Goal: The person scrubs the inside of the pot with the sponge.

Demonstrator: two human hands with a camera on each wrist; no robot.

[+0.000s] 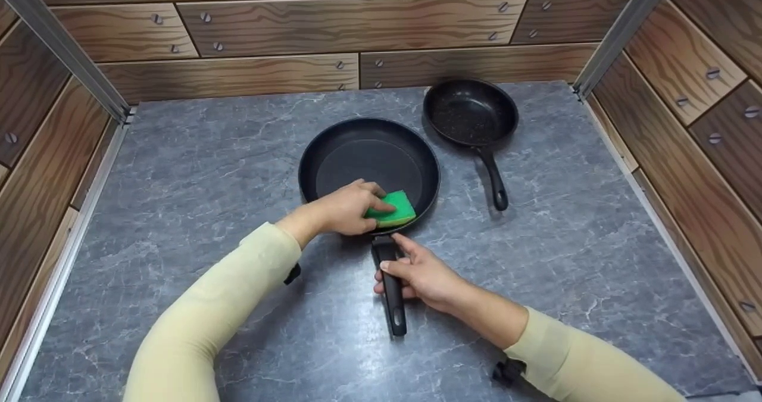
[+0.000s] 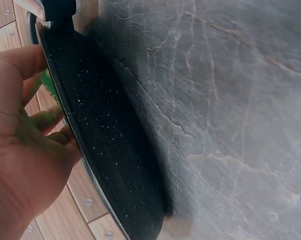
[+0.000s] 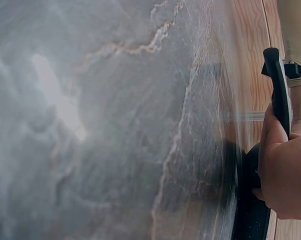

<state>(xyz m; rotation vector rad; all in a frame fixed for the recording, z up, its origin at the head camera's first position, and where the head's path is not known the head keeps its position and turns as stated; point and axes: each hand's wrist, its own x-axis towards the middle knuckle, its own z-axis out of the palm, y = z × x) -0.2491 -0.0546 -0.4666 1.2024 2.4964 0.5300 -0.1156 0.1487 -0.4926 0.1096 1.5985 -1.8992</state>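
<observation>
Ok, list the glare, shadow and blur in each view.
Head view: pale glare on the tabletop, left of the handle of the large pan; left wrist view: a dark shadow on the tabletop along the pan's speckled underside; right wrist view: a bright streak of glare toward the left, where the tabletop looks soft and blurred.

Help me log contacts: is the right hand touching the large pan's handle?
Touching. The head view shows it: the right hand lays its thumb on the handle, with other fingertips showing past the handle's opposite side.
</observation>
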